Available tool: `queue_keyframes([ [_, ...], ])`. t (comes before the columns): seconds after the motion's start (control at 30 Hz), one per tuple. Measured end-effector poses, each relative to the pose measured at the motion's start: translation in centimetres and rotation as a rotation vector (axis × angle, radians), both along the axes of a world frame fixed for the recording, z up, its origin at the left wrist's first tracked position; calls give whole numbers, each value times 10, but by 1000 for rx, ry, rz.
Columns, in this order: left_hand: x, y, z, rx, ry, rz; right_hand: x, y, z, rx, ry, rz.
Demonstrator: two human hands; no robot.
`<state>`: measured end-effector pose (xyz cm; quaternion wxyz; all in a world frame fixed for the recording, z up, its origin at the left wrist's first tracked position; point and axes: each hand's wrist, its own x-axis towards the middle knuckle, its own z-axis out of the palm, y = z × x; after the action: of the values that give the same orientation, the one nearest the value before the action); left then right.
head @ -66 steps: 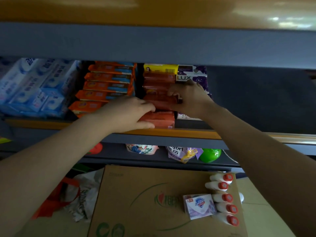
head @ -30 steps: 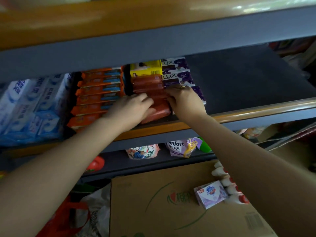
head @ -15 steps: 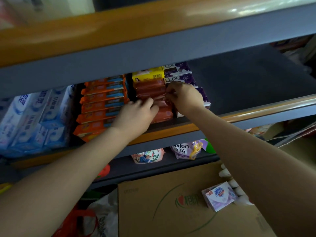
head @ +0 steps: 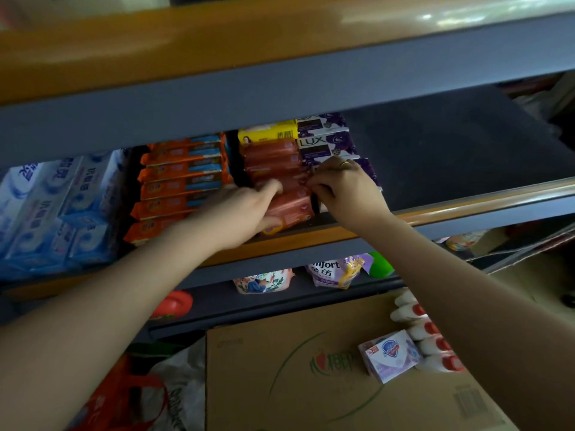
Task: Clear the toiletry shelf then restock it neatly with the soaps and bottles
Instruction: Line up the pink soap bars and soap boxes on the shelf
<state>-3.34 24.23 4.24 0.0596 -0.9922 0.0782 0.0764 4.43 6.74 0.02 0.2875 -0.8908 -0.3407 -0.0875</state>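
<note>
Shelf [head: 466, 209]: red soaps [head: 273, 157] stacked mid-row (purple boxes [head: 326, 144] beside).
Left hand [head: 236, 213]: grips the front one.
Right hand [head: 345, 188]: pinches a wrapper.

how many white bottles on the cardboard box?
5 white bottles lie side by side in a row on the cardboard box, right of the purple soap pack, from the farthest bottle to the nearest bottle. The right arm overlaps the row, so more may be hidden.

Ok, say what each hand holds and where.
Left hand: the front red soap pack, left end. Right hand: the pack behind, pinched at its right edge.
</note>
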Motion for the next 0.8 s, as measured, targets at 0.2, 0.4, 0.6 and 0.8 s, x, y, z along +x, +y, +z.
queue_keyframes([
  [0.2,-2,1,-6,-90,-136,-30,-10,-1,-2,1,-41,-24],
  [0.4,-16,2,-11,-42,-318,-123,-32,-19,4,84,-33,-39],
  [0.6,-48,-35,-19,-197,-493,-256,-81,-87,-3,134,-36,-154],
  [0.8,-116,-109,-108,-452,-152,-320,-119,-169,-76,-243,261,-66],
])
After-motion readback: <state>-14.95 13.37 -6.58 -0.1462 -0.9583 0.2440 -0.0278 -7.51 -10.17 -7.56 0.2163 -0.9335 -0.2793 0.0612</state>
